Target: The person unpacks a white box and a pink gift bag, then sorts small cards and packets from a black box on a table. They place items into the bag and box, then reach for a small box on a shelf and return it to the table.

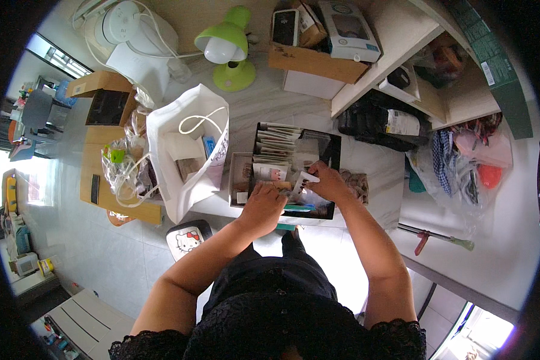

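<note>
A shallow dark box lies on the marbled tabletop in front of me. Several thin packets stand in a row along its left part. My right hand pinches a small white card with dark marks on it, over the box's right part. At the box's near left, my left hand is closed, its fingertips reaching down beside a white card with pink pictures; what they grip is hidden. A blue-green packet lies at the near edge, between the hands.
A white paper bag stands open left of the box. Behind are a green lamp and a cardboard box of goods. Black wrapped bundles and a clear bag of cloth items lie to the right. A phone rests at far left.
</note>
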The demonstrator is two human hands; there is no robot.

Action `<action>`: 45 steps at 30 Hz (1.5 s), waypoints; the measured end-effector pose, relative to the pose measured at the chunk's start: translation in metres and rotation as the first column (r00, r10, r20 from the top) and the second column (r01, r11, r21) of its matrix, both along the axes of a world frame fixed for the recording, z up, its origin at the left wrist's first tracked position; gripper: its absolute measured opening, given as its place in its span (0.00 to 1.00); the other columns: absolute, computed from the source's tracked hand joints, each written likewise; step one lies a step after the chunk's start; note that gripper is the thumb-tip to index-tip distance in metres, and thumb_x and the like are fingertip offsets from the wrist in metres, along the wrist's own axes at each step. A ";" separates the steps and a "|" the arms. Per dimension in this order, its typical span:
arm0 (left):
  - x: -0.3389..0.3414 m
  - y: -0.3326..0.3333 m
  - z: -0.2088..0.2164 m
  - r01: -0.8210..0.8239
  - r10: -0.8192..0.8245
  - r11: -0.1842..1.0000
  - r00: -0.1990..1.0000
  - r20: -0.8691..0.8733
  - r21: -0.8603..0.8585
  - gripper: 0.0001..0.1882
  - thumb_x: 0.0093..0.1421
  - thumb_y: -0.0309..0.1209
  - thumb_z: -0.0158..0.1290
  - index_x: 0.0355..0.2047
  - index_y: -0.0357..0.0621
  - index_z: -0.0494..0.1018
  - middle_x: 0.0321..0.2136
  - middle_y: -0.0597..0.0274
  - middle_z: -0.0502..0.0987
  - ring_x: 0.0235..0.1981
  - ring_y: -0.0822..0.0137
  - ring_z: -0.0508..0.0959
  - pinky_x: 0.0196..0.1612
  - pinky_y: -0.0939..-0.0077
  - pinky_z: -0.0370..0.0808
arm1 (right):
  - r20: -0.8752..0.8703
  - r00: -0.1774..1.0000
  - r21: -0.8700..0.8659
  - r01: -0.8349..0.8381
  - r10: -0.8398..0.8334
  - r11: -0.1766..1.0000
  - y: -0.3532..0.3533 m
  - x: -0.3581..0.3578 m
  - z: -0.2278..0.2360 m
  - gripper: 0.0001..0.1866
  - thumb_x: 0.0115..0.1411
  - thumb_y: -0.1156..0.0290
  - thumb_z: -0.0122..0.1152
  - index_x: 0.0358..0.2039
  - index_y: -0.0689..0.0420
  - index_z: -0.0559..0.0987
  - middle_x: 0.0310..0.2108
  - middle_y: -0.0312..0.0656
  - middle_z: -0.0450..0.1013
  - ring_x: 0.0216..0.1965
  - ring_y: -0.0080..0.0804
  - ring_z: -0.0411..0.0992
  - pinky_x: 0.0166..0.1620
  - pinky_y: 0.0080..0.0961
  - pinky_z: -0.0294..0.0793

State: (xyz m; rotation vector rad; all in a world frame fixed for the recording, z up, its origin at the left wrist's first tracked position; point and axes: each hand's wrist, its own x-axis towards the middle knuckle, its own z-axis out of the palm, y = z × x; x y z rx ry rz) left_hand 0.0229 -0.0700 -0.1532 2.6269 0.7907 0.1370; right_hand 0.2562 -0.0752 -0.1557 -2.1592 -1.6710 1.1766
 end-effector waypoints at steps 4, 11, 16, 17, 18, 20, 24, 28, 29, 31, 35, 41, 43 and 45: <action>0.003 0.002 0.006 -0.104 0.108 0.989 0.994 0.035 -0.108 0.29 0.49 0.29 0.58 0.51 0.36 0.64 0.49 0.47 0.70 0.52 0.50 0.68 0.58 0.50 0.60 | 0.034 0.996 -0.006 -0.081 0.081 0.997 -0.003 0.004 0.013 0.25 0.48 0.61 0.69 0.44 0.59 0.76 0.47 0.53 0.73 0.46 0.49 0.73 0.49 0.38 0.72; 0.004 0.010 0.003 -0.158 0.163 0.982 0.986 0.045 -0.106 0.34 0.47 0.31 0.61 0.54 0.37 0.63 0.49 0.46 0.69 0.47 0.47 0.71 0.51 0.50 0.66 | 0.218 0.975 -0.041 0.060 -0.050 0.997 -0.004 0.021 0.087 0.21 0.48 0.61 0.68 0.40 0.59 0.79 0.42 0.53 0.75 0.45 0.47 0.74 0.48 0.37 0.73; 0.001 0.006 0.000 -0.099 0.100 0.995 0.994 0.046 -0.016 0.22 0.51 0.28 0.53 0.48 0.41 0.69 0.45 0.48 0.72 0.46 0.50 0.72 0.51 0.54 0.66 | 0.071 0.995 0.137 -0.074 0.065 0.988 -0.001 -0.002 0.131 0.19 0.49 0.67 0.67 0.41 0.60 0.78 0.37 0.51 0.77 0.39 0.45 0.77 0.43 0.35 0.75; -0.001 0.002 -0.004 -0.089 0.088 0.996 0.995 0.053 0.017 0.21 0.51 0.28 0.52 0.47 0.40 0.69 0.44 0.49 0.72 0.46 0.50 0.72 0.51 0.54 0.66 | 0.018 0.991 0.161 -0.137 0.136 0.977 0.004 -0.014 0.132 0.18 0.49 0.67 0.67 0.41 0.60 0.78 0.37 0.51 0.77 0.39 0.45 0.77 0.43 0.35 0.75; -0.002 -0.001 -0.006 -0.078 0.075 0.996 0.995 0.059 0.050 0.19 0.52 0.28 0.51 0.46 0.40 0.70 0.44 0.49 0.72 0.46 0.51 0.72 0.50 0.53 0.66 | -0.032 0.978 0.188 -0.198 0.207 0.962 0.008 -0.027 0.132 0.18 0.49 0.67 0.66 0.40 0.60 0.78 0.37 0.52 0.77 0.39 0.46 0.77 0.42 0.35 0.75; 0.000 -0.006 0.002 -0.072 0.072 0.997 0.997 -0.031 0.015 0.22 0.51 0.26 0.50 0.48 0.39 0.68 0.44 0.50 0.72 0.45 0.50 0.72 0.46 0.55 0.68 | 0.028 0.963 0.239 -0.267 0.268 0.934 0.018 -0.046 0.109 0.16 0.50 0.67 0.65 0.40 0.58 0.79 0.37 0.52 0.77 0.39 0.49 0.76 0.43 0.36 0.75; -0.002 -0.015 0.022 -0.105 0.097 0.991 0.990 -0.101 -0.085 0.22 0.51 0.24 0.48 0.49 0.38 0.67 0.45 0.53 0.73 0.44 0.51 0.72 0.46 0.56 0.69 | 0.186 0.931 0.225 -0.352 0.314 0.909 0.033 -0.066 0.059 0.15 0.53 0.64 0.60 0.40 0.57 0.77 0.40 0.50 0.76 0.45 0.50 0.74 0.46 0.46 0.74; -0.007 -0.020 0.021 -0.133 0.129 0.986 0.990 -0.049 -0.100 0.22 0.52 0.24 0.47 0.49 0.38 0.67 0.48 0.55 0.72 0.45 0.52 0.72 0.48 0.59 0.70 | 0.238 0.932 0.297 -0.338 0.274 0.893 0.033 -0.074 0.055 0.13 0.55 0.64 0.59 0.38 0.57 0.77 0.39 0.49 0.76 0.45 0.48 0.73 0.44 0.45 0.75; -0.008 -0.020 0.021 -0.136 0.134 0.985 0.991 -0.027 -0.102 0.22 0.52 0.24 0.47 0.49 0.38 0.67 0.48 0.55 0.71 0.45 0.52 0.72 0.48 0.59 0.71 | 0.259 0.928 0.310 -0.343 0.268 0.887 0.032 -0.075 0.053 0.13 0.55 0.64 0.59 0.38 0.56 0.78 0.38 0.48 0.75 0.44 0.47 0.74 0.43 0.43 0.75; -0.008 -0.021 0.020 -0.132 0.131 0.990 0.991 -0.019 -0.059 0.21 0.52 0.24 0.47 0.49 0.38 0.67 0.49 0.54 0.71 0.46 0.53 0.72 0.48 0.60 0.71 | 0.303 0.916 0.312 -0.355 0.262 0.882 0.031 -0.075 0.049 0.13 0.54 0.65 0.60 0.39 0.56 0.77 0.38 0.48 0.75 0.43 0.46 0.74 0.44 0.40 0.75; -0.006 -0.018 0.017 -0.133 0.130 0.988 0.991 -0.042 -0.080 0.21 0.52 0.24 0.47 0.48 0.37 0.68 0.49 0.54 0.71 0.48 0.53 0.72 0.48 0.60 0.72 | 0.344 0.899 0.352 -0.391 0.271 0.851 0.024 -0.080 0.038 0.17 0.50 0.69 0.64 0.41 0.56 0.76 0.41 0.45 0.74 0.44 0.46 0.72 0.46 0.37 0.74; -0.006 -0.014 0.015 -0.127 0.126 0.991 0.992 0.030 0.029 0.17 0.51 0.23 0.47 0.44 0.39 0.70 0.43 0.53 0.75 0.43 0.52 0.75 0.43 0.59 0.74 | 0.313 0.944 0.613 -0.288 0.108 0.736 0.012 -0.079 0.035 0.23 0.46 0.72 0.66 0.45 0.54 0.75 0.42 0.46 0.70 0.47 0.44 0.69 0.46 0.38 0.73; -0.005 -0.007 0.020 -0.093 0.092 0.995 0.995 -0.024 -0.027 0.15 0.50 0.23 0.48 0.40 0.40 0.71 0.40 0.53 0.75 0.41 0.52 0.76 0.42 0.59 0.75 | 0.250 0.967 0.686 -0.208 0.042 0.697 0.009 -0.069 0.035 0.23 0.46 0.73 0.65 0.46 0.54 0.75 0.43 0.47 0.70 0.48 0.45 0.68 0.46 0.39 0.73; -0.004 0.001 0.024 -0.075 0.071 0.996 0.995 -0.075 -0.053 0.12 0.51 0.24 0.49 0.38 0.40 0.72 0.39 0.54 0.76 0.40 0.53 0.76 0.41 0.61 0.75 | 0.136 0.991 0.728 -0.093 -0.011 0.679 0.004 -0.049 0.029 0.25 0.46 0.76 0.64 0.48 0.55 0.75 0.44 0.48 0.70 0.49 0.48 0.66 0.48 0.41 0.71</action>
